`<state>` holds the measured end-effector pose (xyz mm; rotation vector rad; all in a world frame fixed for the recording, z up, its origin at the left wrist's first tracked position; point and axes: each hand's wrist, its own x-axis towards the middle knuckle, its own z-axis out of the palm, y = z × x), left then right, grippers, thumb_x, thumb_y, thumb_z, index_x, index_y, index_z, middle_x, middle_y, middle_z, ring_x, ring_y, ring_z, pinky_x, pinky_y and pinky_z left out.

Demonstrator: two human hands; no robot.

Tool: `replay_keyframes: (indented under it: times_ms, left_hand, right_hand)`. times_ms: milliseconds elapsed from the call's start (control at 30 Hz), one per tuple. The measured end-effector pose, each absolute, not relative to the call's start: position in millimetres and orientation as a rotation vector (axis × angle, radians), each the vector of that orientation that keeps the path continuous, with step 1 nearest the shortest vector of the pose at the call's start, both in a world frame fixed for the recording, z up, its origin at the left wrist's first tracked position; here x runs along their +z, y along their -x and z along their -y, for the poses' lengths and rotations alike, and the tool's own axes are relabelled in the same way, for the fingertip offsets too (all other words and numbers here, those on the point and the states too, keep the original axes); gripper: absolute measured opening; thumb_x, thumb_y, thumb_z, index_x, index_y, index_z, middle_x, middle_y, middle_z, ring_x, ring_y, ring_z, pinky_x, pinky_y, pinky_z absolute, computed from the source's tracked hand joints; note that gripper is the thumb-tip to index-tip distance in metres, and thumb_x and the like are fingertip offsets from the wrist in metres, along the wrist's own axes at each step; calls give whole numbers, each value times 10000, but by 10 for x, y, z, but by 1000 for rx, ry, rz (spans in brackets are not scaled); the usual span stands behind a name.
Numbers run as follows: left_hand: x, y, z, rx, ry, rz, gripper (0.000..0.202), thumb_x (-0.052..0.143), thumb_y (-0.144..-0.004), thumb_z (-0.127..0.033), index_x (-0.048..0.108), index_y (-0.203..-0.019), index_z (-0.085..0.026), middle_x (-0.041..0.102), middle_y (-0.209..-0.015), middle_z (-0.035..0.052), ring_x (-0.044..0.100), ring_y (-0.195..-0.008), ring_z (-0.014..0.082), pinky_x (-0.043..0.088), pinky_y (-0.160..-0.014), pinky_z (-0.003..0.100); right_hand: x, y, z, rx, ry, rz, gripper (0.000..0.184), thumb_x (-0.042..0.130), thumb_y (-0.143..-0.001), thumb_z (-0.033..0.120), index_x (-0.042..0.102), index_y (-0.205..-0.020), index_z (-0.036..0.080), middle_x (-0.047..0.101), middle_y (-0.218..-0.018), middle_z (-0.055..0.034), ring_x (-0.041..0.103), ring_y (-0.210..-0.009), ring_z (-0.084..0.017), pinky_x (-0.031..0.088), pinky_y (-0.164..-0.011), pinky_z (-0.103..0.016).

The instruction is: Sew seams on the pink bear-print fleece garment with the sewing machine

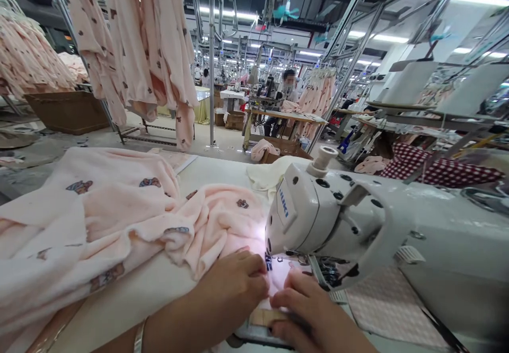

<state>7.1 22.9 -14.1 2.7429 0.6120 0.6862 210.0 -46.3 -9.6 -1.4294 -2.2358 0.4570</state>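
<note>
A soft pink fabric piece with small printed motifs (226, 212) lies bunched on the table and runs in under the head of a white sewing machine (302, 210). To the left of the needle area, my left hand (234, 287) is closed on the fabric, its fingers curled and their tips partly hidden. My right hand (306, 308) is just right of it, fingers bent, gripping the fabric's near part in front of the presser foot. The machine's lamp lights the cloth between the two hands. The needle itself is not distinguishable.
Scissors (441, 326) and a pink checked cloth (393, 305) lie right of the machine. Pink garments (147, 40) hang beyond the table. A brown carton (69, 112) stands at the left. Farther back, a co-worker (289, 88) sits at another machine.
</note>
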Motion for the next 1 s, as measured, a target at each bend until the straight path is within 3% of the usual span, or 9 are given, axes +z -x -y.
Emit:
replay_keyframes:
  times_ms: [100,200,367,500,667,767,867,933,1000]
  left_hand:
    - [-102,-84,-227,669,-2731,-661,200,505,-922,-205,584,-742,-172,584,-862,16,529,-800,144,443,-735,282]
    - [-73,-84,-212,665,-2720,-657,238,464,-941,-202,584,-739,-162,589,-858,24,529,-796,149,445,-743,288]
    - [-54,-59,-177,637,-2720,-666,229,443,-955,-207,604,-799,-160,594,-891,30,524,-825,150,438,-760,289]
    - [-53,-64,-171,610,-2710,-700,198,473,-944,-216,611,-811,-167,595,-907,24,527,-839,150,434,-756,280]
    - [-60,-75,-197,639,-2689,-686,231,441,-956,-221,632,-836,-171,599,-924,31,532,-858,152,438,-804,285]
    - [-59,-77,-207,643,-2666,-685,223,448,-952,-211,649,-864,-176,609,-926,32,540,-858,151,446,-816,291]
    - [-58,-82,-210,647,-2653,-688,213,460,-944,-198,655,-864,-171,616,-922,34,540,-860,156,454,-833,302]
    - [-60,-86,-209,644,-2647,-688,204,472,-939,-195,655,-854,-170,618,-934,34,542,-869,157,458,-839,304]
    - [-59,-87,-206,640,-2645,-690,197,482,-935,-193,654,-843,-169,619,-945,34,547,-871,155,463,-837,301]
  right_hand:
    - [-176,-2175,364,453,1420,1877,273,485,-904,393,695,-847,227,702,-739,-46,672,-653,-202,558,-562,-303]
    - [-212,-2221,298,416,1446,1761,445,332,-964,367,689,-753,205,699,-664,-52,670,-584,-189,549,-502,-276]
    - [-136,-2233,386,185,1475,1982,220,539,-869,393,708,-906,257,717,-964,-72,674,-867,-287,575,-681,-425]
    - [-75,-2226,441,-216,1397,2215,311,418,-930,373,689,-996,236,720,-987,-86,676,-761,-281,571,-655,-487]
    - [-89,-2249,405,-188,1473,2275,320,437,-916,385,701,-978,216,711,-1017,-101,674,-835,-300,558,-733,-540]
    - [-117,-2306,334,83,1570,2104,333,442,-888,406,706,-788,230,724,-889,-79,675,-843,-283,567,-727,-458]
    - [-105,-2358,259,242,1596,1959,390,381,-877,316,641,-594,247,677,-652,-36,682,-744,-225,555,-582,-305]
    - [-69,-2361,243,253,1591,1970,406,354,-872,286,613,-562,245,639,-584,-23,670,-682,-207,526,-522,-272]
    - [-34,-2340,261,266,1565,1993,417,351,-884,298,611,-563,241,640,-592,-20,659,-673,-202,531,-563,-286]
